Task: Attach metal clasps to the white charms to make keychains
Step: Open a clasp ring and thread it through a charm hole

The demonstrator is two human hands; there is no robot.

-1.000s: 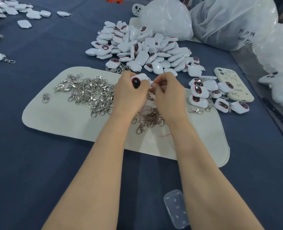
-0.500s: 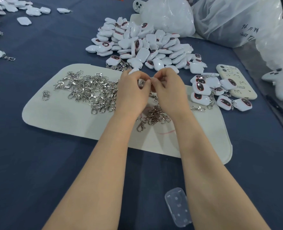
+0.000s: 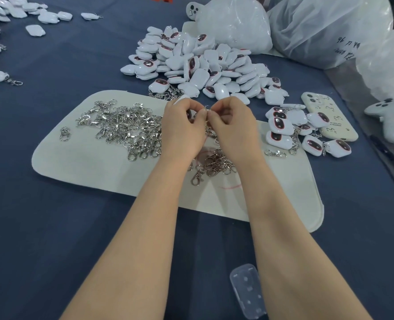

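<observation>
Charm (image 3: 183, 98) now mostly behind L hand (image 3: 183, 129) — clasp (image 3: 205, 109) at R hand (image 3: 232, 129) fingertips.

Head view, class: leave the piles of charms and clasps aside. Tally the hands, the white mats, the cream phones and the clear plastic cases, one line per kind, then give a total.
Hands: 2, the left hand and the right hand
White mat: 1
Cream phone: 1
Clear plastic case: 1
Total: 5

Dark handwriting on clear plastic bag (image 3: 346, 50) (upside down, only "96" legible), nothing else readable
</observation>
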